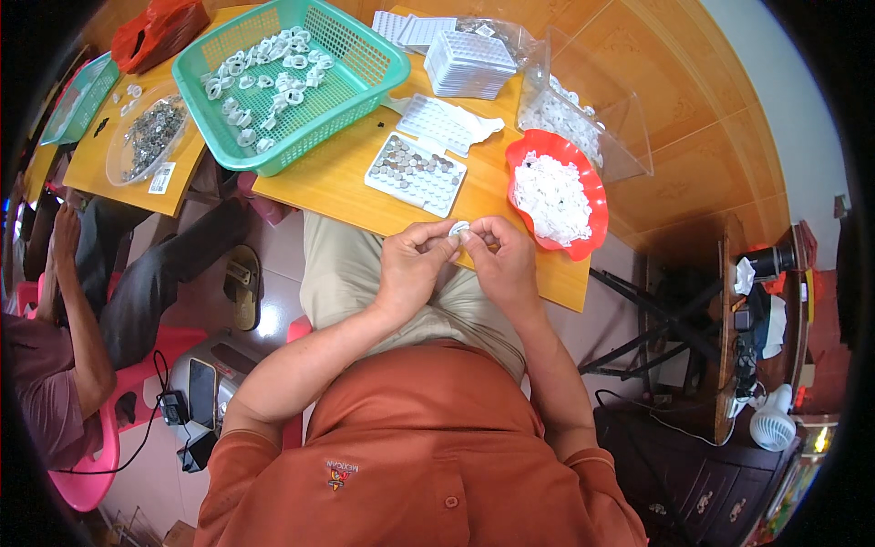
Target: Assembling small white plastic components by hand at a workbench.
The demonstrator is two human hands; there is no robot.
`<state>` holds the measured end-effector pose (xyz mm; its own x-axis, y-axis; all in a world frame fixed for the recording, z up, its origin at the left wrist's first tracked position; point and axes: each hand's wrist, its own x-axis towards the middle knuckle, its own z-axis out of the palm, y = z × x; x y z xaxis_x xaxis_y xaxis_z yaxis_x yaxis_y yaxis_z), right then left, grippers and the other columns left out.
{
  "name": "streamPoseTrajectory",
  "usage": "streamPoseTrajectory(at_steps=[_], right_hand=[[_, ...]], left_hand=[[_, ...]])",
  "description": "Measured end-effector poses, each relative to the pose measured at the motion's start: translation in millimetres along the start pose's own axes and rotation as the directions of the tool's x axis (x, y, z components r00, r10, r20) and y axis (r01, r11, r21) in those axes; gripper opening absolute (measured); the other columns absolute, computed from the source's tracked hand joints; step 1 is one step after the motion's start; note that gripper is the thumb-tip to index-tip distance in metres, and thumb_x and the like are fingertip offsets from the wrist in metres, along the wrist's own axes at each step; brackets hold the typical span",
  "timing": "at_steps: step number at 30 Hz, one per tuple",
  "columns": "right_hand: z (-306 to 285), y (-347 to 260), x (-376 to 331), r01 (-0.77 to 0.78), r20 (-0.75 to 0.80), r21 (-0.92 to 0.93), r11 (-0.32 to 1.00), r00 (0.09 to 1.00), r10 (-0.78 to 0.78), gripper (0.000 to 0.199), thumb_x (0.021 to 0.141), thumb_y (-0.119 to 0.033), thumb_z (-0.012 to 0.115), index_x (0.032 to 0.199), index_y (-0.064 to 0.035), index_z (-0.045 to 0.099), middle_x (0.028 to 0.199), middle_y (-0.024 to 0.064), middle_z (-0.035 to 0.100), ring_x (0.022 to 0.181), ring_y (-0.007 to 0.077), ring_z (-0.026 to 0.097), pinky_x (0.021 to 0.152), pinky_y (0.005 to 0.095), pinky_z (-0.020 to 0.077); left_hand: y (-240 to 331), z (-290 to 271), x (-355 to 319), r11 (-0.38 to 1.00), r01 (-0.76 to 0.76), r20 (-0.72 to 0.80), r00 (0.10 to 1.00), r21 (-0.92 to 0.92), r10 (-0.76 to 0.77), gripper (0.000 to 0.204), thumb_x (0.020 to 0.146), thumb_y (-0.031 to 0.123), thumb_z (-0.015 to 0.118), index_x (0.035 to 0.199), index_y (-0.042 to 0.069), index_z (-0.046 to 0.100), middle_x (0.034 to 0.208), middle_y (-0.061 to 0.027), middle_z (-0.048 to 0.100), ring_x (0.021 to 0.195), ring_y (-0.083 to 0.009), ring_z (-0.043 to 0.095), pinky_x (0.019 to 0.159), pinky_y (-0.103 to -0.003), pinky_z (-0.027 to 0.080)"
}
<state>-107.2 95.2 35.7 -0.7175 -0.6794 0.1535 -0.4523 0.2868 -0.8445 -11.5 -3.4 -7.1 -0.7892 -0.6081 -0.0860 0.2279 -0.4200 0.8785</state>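
Note:
Just off the table's near edge, my left hand (412,264) and my right hand (503,264) meet, both closed. Pinched between their thumbs and fingers is a small white round plastic part (459,228). Beyond them lies a white tray (445,202) with rows of round pockets, and several small round silvery discs (401,157) sit on it. To the right of my hands stands a red scalloped bowl (597,205) heaped with small white pieces (551,196). A green basket (273,164) at the far left holds loose white ring-shaped parts (290,98).
Behind the tray are another white pocketed sheet (447,123) and a stack of white trays (469,66). A clear bin (629,146) holds more white pieces. Left, a clear tub (114,155) contains metal bits, near a red bag (157,35). Another person (55,365) sits at the left.

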Motion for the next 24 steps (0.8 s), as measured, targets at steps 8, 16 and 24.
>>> streamPoseTrajectory(at_steps=[8, 16, 24], right_hand=[[-0.5, -4.6, -1.5, 0.028, -0.019, -0.069, 0.997, 0.999, -0.029, 0.010, 0.083, -0.008, 0.063, 0.082, 0.0025, 0.061, 0.077, 0.0145, 0.063, 0.065, 0.0214, 0.064, 0.059, 0.0320, 0.0486], [0.4, 15.5, 1.4, -0.156, 0.053, 0.278, 0.948, 0.988, 0.147, 0.008, 0.085, -0.004, 0.064, 0.083, 0.0022, 0.060, 0.079, 0.0072, 0.066, 0.065, 0.0087, 0.063, 0.057, 0.0223, 0.0484], [2.4, 8.2, 3.7, -0.221, 0.108, 0.492, 0.842, 0.975, 0.193, 0.010, 0.086, -0.005, 0.066, 0.089, 0.0023, 0.059, 0.079, 0.0064, 0.066, 0.067, 0.0086, 0.062, 0.061, 0.0214, 0.0499]], left_hand=[[4.2, 1.6, -1.7, 0.999, -0.034, -0.022, 0.999, 0.030, 0.034, 0.022, 0.086, -0.001, 0.064, 0.107, -0.006, 0.065, 0.081, -0.0054, 0.067, 0.070, -0.0071, 0.059, 0.064, -0.020, 0.048], [3.2, 2.4, -1.8, 0.998, -0.055, -0.013, 0.998, 0.031, 0.056, 0.019, 0.087, 0.000, 0.063, 0.105, -0.006, 0.065, 0.080, -0.0056, 0.067, 0.070, -0.0073, 0.059, 0.064, -0.020, 0.048], [4.1, 0.8, -1.1, 0.998, -0.055, 0.008, 0.998, 0.023, 0.055, 0.018, 0.088, 0.001, 0.063, 0.104, -0.007, 0.065, 0.080, -0.0052, 0.066, 0.071, -0.0077, 0.059, 0.064, -0.019, 0.048]])
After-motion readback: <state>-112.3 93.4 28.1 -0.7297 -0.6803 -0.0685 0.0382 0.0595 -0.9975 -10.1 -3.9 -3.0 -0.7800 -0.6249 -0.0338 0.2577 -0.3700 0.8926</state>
